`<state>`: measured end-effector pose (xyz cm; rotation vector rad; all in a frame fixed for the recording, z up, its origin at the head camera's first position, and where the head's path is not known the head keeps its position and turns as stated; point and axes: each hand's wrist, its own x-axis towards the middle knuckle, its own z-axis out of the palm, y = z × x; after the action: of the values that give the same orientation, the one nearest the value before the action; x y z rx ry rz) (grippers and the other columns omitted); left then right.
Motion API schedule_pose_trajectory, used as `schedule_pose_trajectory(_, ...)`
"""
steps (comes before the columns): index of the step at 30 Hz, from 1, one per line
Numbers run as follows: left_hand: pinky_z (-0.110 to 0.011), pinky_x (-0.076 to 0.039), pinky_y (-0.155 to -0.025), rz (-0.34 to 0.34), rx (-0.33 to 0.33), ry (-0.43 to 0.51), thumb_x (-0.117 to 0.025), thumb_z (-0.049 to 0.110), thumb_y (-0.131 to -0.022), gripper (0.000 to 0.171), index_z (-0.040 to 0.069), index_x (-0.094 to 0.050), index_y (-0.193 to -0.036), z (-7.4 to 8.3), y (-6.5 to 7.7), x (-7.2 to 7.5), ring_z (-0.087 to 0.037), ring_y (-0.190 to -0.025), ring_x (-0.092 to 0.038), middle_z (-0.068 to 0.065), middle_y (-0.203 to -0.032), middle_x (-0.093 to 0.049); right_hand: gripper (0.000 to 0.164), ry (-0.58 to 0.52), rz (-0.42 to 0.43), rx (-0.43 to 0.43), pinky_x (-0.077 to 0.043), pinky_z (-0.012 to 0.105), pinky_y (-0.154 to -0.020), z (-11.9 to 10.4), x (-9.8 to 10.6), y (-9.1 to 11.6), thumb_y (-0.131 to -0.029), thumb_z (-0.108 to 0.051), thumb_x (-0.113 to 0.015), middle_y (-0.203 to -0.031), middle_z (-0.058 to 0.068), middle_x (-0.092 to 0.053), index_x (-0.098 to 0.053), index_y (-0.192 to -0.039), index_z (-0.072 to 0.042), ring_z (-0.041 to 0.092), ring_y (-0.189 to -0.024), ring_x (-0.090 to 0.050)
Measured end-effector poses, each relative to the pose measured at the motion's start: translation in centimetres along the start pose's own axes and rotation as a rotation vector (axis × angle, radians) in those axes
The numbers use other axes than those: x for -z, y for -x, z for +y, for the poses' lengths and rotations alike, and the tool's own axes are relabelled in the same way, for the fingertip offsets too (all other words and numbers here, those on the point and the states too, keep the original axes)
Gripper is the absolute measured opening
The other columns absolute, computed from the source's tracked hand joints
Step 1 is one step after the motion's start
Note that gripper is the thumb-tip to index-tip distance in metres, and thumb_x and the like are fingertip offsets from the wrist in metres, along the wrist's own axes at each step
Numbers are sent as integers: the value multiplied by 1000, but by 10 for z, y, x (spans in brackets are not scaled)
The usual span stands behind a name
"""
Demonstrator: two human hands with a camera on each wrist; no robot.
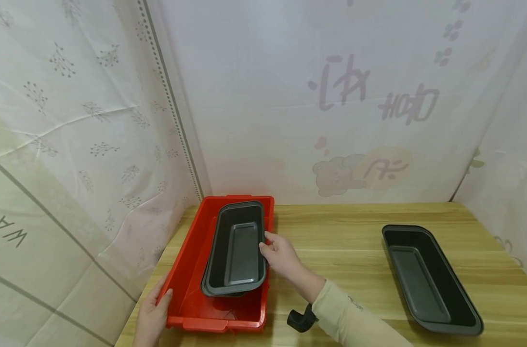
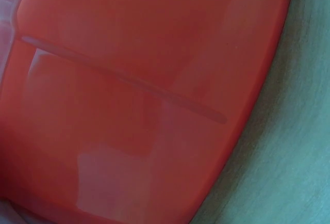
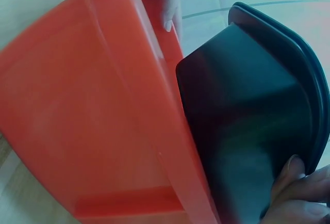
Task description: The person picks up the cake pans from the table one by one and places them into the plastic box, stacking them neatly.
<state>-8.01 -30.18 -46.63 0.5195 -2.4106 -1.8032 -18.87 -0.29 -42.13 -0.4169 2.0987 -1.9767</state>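
Where the right hand pinches the right long rim of the dark loaf pan, the pan lies directly to that hand's left, within the walls of the red plastic bin. Its long axis runs from near to far, roughly along the bin's long sides, and the right wrist view shows its end standing above the bin's rim. The left hand is farther from the pan — it grips the bin's near left corner, thumb over the edge.

A second rim shows below the pan's near end, apparently another pan nested beneath. The metal looks smooth and matte, with rounded corners and a raised rectangle in the base; the bin is glossy. Another loaf pan rests well apart, right, on the wood-grain table.
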Motion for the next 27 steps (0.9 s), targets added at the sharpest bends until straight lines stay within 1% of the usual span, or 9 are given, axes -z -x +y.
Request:
schedule_pose_trajectory(2, -24, -50, -80, 5, 0, 0, -41, 9, -104, 52, 6, -25, -154, 0, 0, 0, 14, -92, -47, -26, -150, -31, 51, 8, 7, 1, -39, 21, -46, 2, -2, -2, -99, -6, -53, -56, 1, -51, -36, -143, 14, 10, -47, -46)
schedule_pose_trajectory(6, -25, -50, -82, 2, 8, -19, -41, 10, -104, 53, 6, -25, -154, 1, 0, 0, 10, -96, -50, -26, -151, -31, 51, 18, 13, 2, -37, 20, -44, 4, -6, -5, -99, -6, -53, -57, 1, -52, -37, -142, 14, 9, -44, -44)
schedule_pose_trajectory(11, -25, -49, -82, 0, 14, -35, -41, 10, -104, 53, 6, -25, -155, 1, 1, 0, 11, -96, -49, -26, -151, -31, 50, 34, 6, -16, -33, 20, -40, 9, -10, -9, -100, -8, -52, -52, -2, -44, -37, -144, 11, 9, -39, -37)
schedule_pose_trajectory(14, -23, -50, -80, 1, 3, -22, -41, 11, -104, 53, 6, -25, -154, 1, 1, -1, 15, -92, -46, -27, -150, -31, 50, 46, 12, -19, -34, 21, -40, 12, -12, -11, -100, -8, -53, -51, -2, -44, -38, -144, 10, 10, -38, -38)
schedule_pose_trajectory(21, -23, -50, -78, 19, -26, -7, -41, 9, -104, 52, 3, -27, -153, 0, 3, -1, 14, -91, -48, -27, -148, -34, 53, 100, 35, -40, -35, 21, -40, 15, -16, -15, -99, -10, -55, -50, 0, -45, -36, -144, 11, 11, -37, -41)
schedule_pose_trajectory(27, -23, -50, -79, 10, -28, 0, -42, 11, -104, 52, 3, -26, -154, -2, 1, -1, 14, -91, -48, -28, -149, -32, 54, 145, 45, -43, -37, 23, -40, 13, -19, -17, -99, -12, -56, -49, 0, -45, -37, -145, 10, 12, -36, -42)
